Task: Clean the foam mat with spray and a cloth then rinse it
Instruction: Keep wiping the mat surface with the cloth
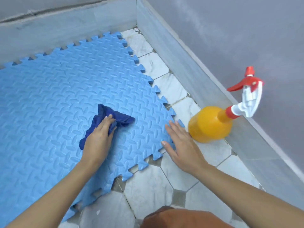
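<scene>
A light blue foam mat [57, 99] with a ribbed pattern and jigsaw edges lies flat on the tiled floor. My left hand [98, 139] presses a dark blue cloth [115, 118] onto the mat near its right side, fingers curled over the bunched fabric. My right hand [181, 143] lies flat and spread on the mat's right corner, holding nothing. An orange spray bottle [209, 124] with a white and red trigger head [250, 94] stands on the floor just right of that hand, apart from it.
White marble tiles [156, 183] with grey insets cover the floor. A grey skirting [189, 66] and grey walls close the corner behind and to the right. My knee in brown cloth [177, 218] shows at the bottom edge.
</scene>
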Demonstrator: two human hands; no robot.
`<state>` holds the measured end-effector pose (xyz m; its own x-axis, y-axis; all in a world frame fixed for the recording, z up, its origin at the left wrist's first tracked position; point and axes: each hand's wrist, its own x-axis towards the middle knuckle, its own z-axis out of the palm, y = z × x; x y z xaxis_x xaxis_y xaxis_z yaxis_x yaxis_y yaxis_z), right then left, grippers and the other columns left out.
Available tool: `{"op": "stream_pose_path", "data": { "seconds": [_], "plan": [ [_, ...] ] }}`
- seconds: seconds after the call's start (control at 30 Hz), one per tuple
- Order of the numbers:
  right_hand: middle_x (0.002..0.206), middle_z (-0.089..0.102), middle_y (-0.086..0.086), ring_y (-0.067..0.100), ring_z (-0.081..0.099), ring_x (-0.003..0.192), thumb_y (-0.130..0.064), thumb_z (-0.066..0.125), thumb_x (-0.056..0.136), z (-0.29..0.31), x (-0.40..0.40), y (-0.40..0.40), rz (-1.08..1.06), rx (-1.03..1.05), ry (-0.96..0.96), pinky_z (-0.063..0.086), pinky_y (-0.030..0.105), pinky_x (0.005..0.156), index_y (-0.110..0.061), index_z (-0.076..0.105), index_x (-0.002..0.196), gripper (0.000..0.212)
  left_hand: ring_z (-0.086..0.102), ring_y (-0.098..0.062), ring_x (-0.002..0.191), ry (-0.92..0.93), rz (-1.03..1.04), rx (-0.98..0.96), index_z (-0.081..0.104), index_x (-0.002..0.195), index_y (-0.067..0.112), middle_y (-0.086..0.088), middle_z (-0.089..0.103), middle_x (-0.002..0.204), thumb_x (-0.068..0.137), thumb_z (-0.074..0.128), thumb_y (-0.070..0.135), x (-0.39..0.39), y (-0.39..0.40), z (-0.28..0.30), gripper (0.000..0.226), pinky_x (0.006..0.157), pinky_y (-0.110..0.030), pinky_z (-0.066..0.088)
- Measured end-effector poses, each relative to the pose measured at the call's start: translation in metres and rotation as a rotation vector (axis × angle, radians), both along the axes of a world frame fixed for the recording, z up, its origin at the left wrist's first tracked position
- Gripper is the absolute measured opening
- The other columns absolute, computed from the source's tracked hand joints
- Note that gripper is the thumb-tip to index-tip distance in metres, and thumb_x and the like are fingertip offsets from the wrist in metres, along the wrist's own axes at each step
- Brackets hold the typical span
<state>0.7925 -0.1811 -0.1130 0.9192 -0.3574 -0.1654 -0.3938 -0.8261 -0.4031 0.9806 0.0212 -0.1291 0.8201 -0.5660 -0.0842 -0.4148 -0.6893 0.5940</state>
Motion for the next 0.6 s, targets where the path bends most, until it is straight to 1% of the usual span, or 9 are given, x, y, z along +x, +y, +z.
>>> {"op": "stream_pose_path", "data": {
  "seconds": [0.07, 0.13, 0.17, 0.3, 0.4, 0.43, 0.5, 0.53, 0.6],
  "plan": [
    [0.156, 0.036, -0.001, 0.011, 0.024, 0.147, -0.052, 0.032, 0.099, 0.005, -0.047, 0.004, -0.108, -0.019, -0.044, 0.009, 0.016, 0.119, -0.012, 0.044, 0.146, 0.062, 0.053, -0.012, 0.123, -0.018, -0.151, -0.073, 0.054, 0.13, 0.02, 0.008, 0.051, 0.142, 0.094, 0.057, 0.017, -0.037, -0.02, 0.014, 0.037, 0.094, -0.02, 0.038],
    [0.155, 0.037, -0.003, 0.01, 0.026, 0.146, -0.055, 0.028, 0.098, 0.008, -0.094, 0.002, -0.302, -0.003, -0.025, 0.009, 0.011, 0.115, -0.014, 0.043, 0.147, 0.066, 0.053, -0.007, 0.116, 0.018, -0.388, -0.168, 0.056, 0.126, 0.019, 0.006, 0.057, 0.135, 0.092, 0.06, 0.018, -0.082, -0.042, 0.023, 0.034, 0.088, -0.009, 0.034],
    [0.157, 0.033, -0.004, 0.009, 0.022, 0.147, -0.055, 0.026, 0.099, 0.008, -0.115, -0.003, -0.404, 0.009, 0.005, 0.009, 0.012, 0.114, -0.015, 0.039, 0.149, 0.066, 0.052, -0.006, 0.115, 0.053, -0.501, -0.203, 0.057, 0.124, 0.017, 0.004, 0.058, 0.133, 0.091, 0.06, 0.02, -0.105, -0.053, 0.025, 0.033, 0.088, -0.008, 0.032],
    [0.163, 0.02, 0.0, 0.01, 0.011, 0.151, -0.052, 0.028, 0.098, 0.01, -0.171, -0.026, -0.646, -0.011, 0.104, 0.009, 0.021, 0.114, -0.013, 0.025, 0.154, 0.068, 0.055, -0.018, 0.121, 0.024, -0.851, -0.221, 0.06, 0.119, 0.009, -0.01, 0.062, 0.128, 0.091, 0.061, 0.021, -0.173, -0.099, 0.02, 0.031, 0.099, -0.018, 0.035],
    [0.163, 0.02, 0.005, 0.013, 0.011, 0.151, -0.046, 0.032, 0.101, 0.009, -0.185, -0.03, -0.705, -0.04, 0.097, 0.014, 0.026, 0.115, -0.01, 0.026, 0.154, 0.064, 0.046, -0.029, 0.132, 0.0, -1.015, -0.116, 0.056, 0.127, 0.007, -0.014, 0.055, 0.136, 0.092, 0.049, 0.039, -0.192, -0.122, 0.012, 0.048, 0.111, -0.038, 0.034],
    [0.163, 0.019, 0.005, 0.013, 0.01, 0.151, -0.046, 0.032, 0.101, 0.007, -0.186, -0.029, -0.722, -0.033, 0.095, 0.015, 0.027, 0.116, -0.01, 0.025, 0.154, 0.064, 0.037, -0.03, 0.138, 0.027, -1.033, -0.049, 0.05, 0.134, 0.008, -0.013, 0.047, 0.144, 0.092, 0.047, 0.043, -0.193, -0.125, 0.01, 0.055, 0.114, -0.042, 0.03],
    [0.164, 0.017, 0.003, 0.011, 0.009, 0.151, -0.047, 0.03, 0.102, 0.005, -0.185, -0.025, -0.74, -0.018, 0.096, 0.014, 0.026, 0.115, -0.011, 0.023, 0.154, 0.064, 0.021, -0.028, 0.145, 0.074, -1.034, 0.05, 0.038, 0.144, 0.012, -0.009, 0.031, 0.155, 0.092, 0.044, 0.049, -0.188, -0.126, 0.011, 0.064, 0.118, -0.043, 0.022],
    [0.164, 0.018, 0.002, 0.01, 0.009, 0.151, -0.047, 0.029, 0.102, 0.005, -0.183, -0.022, -0.736, -0.009, 0.094, 0.014, 0.024, 0.114, -0.011, 0.024, 0.154, 0.064, 0.019, -0.028, 0.146, 0.054, -1.015, 0.046, 0.036, 0.145, 0.013, -0.007, 0.029, 0.156, 0.091, 0.041, 0.051, -0.184, -0.124, 0.011, 0.067, 0.118, -0.042, 0.02],
    [0.162, 0.024, 0.0, 0.01, 0.015, 0.15, -0.05, 0.028, 0.1, 0.007, -0.172, -0.017, -0.68, -0.002, 0.065, 0.013, 0.021, 0.113, -0.012, 0.028, 0.153, 0.065, 0.027, -0.027, 0.143, 0.003, -0.973, -0.005, 0.04, 0.143, 0.014, -0.007, 0.034, 0.153, 0.092, 0.035, 0.052, -0.171, -0.116, 0.015, 0.064, 0.117, -0.044, 0.024]
  ]
}}
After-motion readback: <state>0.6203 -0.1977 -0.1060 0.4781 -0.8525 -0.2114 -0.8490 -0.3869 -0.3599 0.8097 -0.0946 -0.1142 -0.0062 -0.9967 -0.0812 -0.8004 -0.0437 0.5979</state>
